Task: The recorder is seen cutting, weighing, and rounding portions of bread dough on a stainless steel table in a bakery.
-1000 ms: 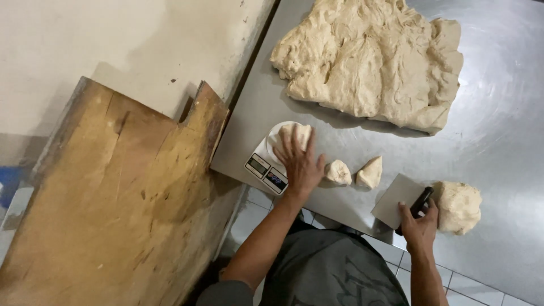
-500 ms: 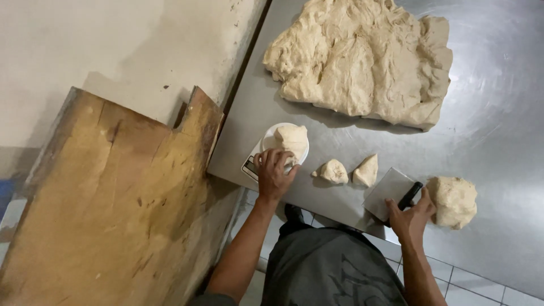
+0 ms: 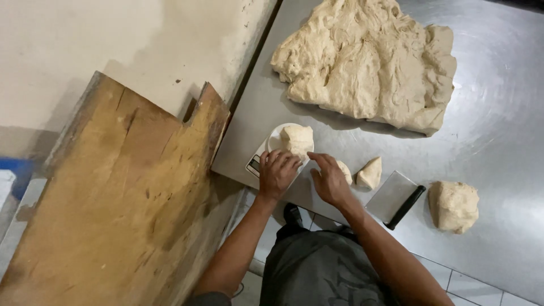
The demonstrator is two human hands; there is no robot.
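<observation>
A pale dough lump (image 3: pixel 297 139) sits on the small white scale (image 3: pixel 262 157); left hand (image 3: pixel 277 173) rests open beside it, right hand (image 3: pixel 330 180) open over a smaller dough piece (image 3: pixel 344 169).

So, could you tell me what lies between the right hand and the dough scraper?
In the head view, a small wedge of dough lies between the right hand and the dough scraper.

Dough piece (image 3: pixel 297 139) sits on the scale (image 3: pixel 262 160); scraper (image 3: pixel 396 198) lies right; dough mass (image 3: pixel 368 62) lies behind, all on the table (image 3: pixel 498 130).
</observation>
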